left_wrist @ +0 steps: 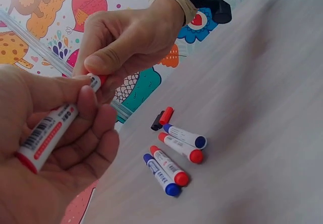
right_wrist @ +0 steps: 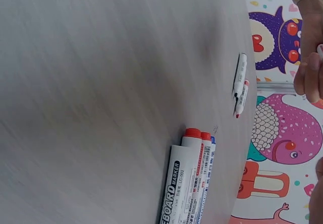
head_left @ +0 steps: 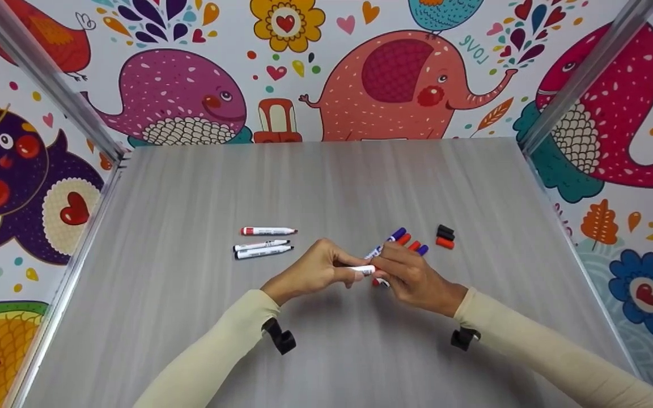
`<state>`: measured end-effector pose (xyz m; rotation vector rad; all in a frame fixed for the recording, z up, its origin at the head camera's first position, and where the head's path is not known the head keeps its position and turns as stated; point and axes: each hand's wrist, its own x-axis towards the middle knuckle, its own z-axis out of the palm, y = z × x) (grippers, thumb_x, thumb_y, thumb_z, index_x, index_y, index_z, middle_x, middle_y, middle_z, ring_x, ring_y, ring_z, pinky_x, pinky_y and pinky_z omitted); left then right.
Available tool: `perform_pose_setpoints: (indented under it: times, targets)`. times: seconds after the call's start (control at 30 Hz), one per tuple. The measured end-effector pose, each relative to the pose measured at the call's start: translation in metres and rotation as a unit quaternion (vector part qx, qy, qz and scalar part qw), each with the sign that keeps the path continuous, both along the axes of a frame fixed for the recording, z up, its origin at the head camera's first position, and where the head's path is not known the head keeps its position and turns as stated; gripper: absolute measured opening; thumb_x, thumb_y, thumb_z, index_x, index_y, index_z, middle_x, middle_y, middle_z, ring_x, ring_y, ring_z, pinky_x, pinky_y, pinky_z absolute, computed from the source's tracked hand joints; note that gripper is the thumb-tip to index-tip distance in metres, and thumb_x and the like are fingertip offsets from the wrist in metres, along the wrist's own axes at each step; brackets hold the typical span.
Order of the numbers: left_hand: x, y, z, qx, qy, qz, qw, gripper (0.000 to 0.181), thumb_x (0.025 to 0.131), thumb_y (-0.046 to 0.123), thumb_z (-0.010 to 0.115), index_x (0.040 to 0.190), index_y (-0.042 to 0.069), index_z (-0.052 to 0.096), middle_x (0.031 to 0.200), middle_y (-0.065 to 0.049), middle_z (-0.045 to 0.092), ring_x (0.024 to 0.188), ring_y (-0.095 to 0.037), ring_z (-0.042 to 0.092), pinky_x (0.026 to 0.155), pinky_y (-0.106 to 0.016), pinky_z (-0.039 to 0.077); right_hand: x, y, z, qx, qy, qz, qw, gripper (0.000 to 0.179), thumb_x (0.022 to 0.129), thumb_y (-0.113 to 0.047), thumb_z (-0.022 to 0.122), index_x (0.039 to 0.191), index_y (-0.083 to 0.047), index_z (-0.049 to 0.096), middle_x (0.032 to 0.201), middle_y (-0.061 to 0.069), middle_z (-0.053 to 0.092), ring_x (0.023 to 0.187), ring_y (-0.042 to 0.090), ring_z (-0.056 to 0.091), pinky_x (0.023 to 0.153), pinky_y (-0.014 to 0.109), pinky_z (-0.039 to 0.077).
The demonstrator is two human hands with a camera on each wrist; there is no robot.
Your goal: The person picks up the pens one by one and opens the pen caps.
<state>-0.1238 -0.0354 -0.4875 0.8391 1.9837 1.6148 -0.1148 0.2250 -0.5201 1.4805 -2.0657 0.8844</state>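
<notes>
left grip [head_left: 318, 270] is clamping a marker [left_wrist: 49, 132], right grip [head_left: 411, 275] is pinching its cap [left_wrist: 103, 78]: likely uncapping, next needing a pull.

You have eight markers in total. One of them is the held marker [head_left: 365, 270], and two hands are on it: your left hand [head_left: 321, 269] and your right hand [head_left: 408, 275]. To the left of the held marker you can count three uncapped markers: one red marker [head_left: 268, 231] and two black markers [head_left: 263, 251]. To the right of the held marker there are four capped markers: two blue markers [left_wrist: 184, 135] and two red markers [left_wrist: 179, 147]. Farther to the right of it, you find three loose caps: two black caps [head_left: 446, 233] and one red cap [head_left: 445, 243]. Below the held marker is one table [head_left: 190, 187].
</notes>
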Motion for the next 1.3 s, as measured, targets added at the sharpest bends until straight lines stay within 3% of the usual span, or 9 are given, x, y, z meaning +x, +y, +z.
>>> perform_pose_setpoints:
  times: [0.2,0.33,0.4,0.47,0.57,0.73,0.83,1.03,1.3]
  targets:
    - [0.000,-0.001,0.001,-0.015,-0.020,0.011,0.9996,0.028,0.099,0.004,0.077,0.126,0.001,0.080,0.079,-0.003,0.078,0.069,-0.006,0.060,0.062,-0.024,0.037,-0.001,-0.001,0.001,0.015,0.011,-0.013,0.9997,0.017,0.109,-0.014,0.069,0.119,-0.002,0.075,0.095,0.004,0.064,0.079,0.018,0.055,0.073,0.026,0.049]
    - [0.002,0.003,0.004,-0.095,0.115,0.021,0.9887,0.019,0.102,0.010,0.078,0.119,0.004,0.085,0.086,0.000,0.080,0.073,-0.006,0.062,0.065,-0.024,0.044,0.001,-0.002,0.003,0.041,-0.046,-0.037,0.9974,0.011,0.105,-0.008,0.072,0.114,-0.003,0.072,0.094,0.004,0.065,0.081,0.016,0.057,0.072,0.025,0.051]
    - [0.004,0.006,0.005,-0.150,0.234,0.023,0.9601,0.015,0.104,0.014,0.076,0.114,0.007,0.086,0.088,0.002,0.080,0.075,-0.009,0.062,0.066,-0.026,0.048,0.002,-0.003,0.005,0.049,-0.097,-0.045,0.9931,0.008,0.104,-0.005,0.072,0.113,-0.003,0.072,0.095,0.004,0.068,0.082,0.015,0.060,0.072,0.027,0.053]
    - [0.006,0.009,0.004,-0.190,0.345,0.031,0.9187,0.014,0.106,0.018,0.075,0.109,0.008,0.085,0.090,0.003,0.080,0.076,-0.013,0.063,0.068,-0.030,0.052,0.003,-0.004,0.007,0.054,-0.149,-0.053,0.9859,0.007,0.106,-0.004,0.070,0.112,-0.003,0.072,0.096,0.004,0.071,0.083,0.016,0.064,0.073,0.029,0.056]
    - [0.009,0.012,0.001,-0.214,0.445,0.043,0.8686,0.016,0.106,0.024,0.077,0.106,0.010,0.082,0.089,0.003,0.078,0.076,-0.018,0.065,0.069,-0.036,0.054,0.004,-0.005,0.010,0.062,-0.218,-0.064,0.9719,0.007,0.109,-0.006,0.066,0.110,-0.004,0.072,0.097,0.005,0.074,0.084,0.016,0.067,0.075,0.034,0.059]
    - [0.011,0.016,-0.004,-0.235,0.485,0.048,0.8409,0.019,0.106,0.027,0.076,0.102,0.009,0.077,0.082,0.000,0.075,0.071,-0.019,0.065,0.067,-0.038,0.055,0.007,-0.003,0.014,0.094,-0.283,-0.085,0.9509,0.011,0.112,-0.012,0.061,0.111,-0.005,0.070,0.098,0.004,0.073,0.085,0.024,0.068,0.077,0.034,0.059]
    - [0.010,0.019,-0.004,-0.246,0.465,0.028,0.8501,0.017,0.109,0.025,0.072,0.102,0.009,0.074,0.080,-0.001,0.074,0.070,-0.019,0.066,0.066,-0.039,0.054,0.009,-0.002,0.014,0.108,-0.289,-0.092,0.9466,0.013,0.114,-0.013,0.059,0.112,-0.005,0.069,0.095,0.002,0.069,0.083,0.025,0.066,0.076,0.033,0.056]
    - [0.009,0.020,-0.002,-0.233,0.360,-0.012,0.9030,0.012,0.109,0.018,0.069,0.107,0.009,0.075,0.076,0.003,0.066,0.066,-0.012,0.051,0.067,-0.033,0.043,0.012,-0.002,0.007,0.110,-0.248,-0.083,0.9588,0.011,0.111,-0.011,0.061,0.104,-0.004,0.064,0.085,-0.002,0.058,0.077,0.011,0.053,0.068,0.028,0.048]
    - [0.006,0.015,-0.002,-0.174,0.254,-0.043,0.9504,0.015,0.108,0.015,0.067,0.104,0.005,0.078,0.073,0.009,0.051,0.063,-0.005,0.042,0.061,-0.025,0.034,0.015,0.001,-0.002,0.105,-0.166,-0.060,0.9786,0.009,0.112,-0.013,0.057,0.108,-0.005,0.060,0.085,0.002,0.055,0.077,0.010,0.051,0.068,0.026,0.046]
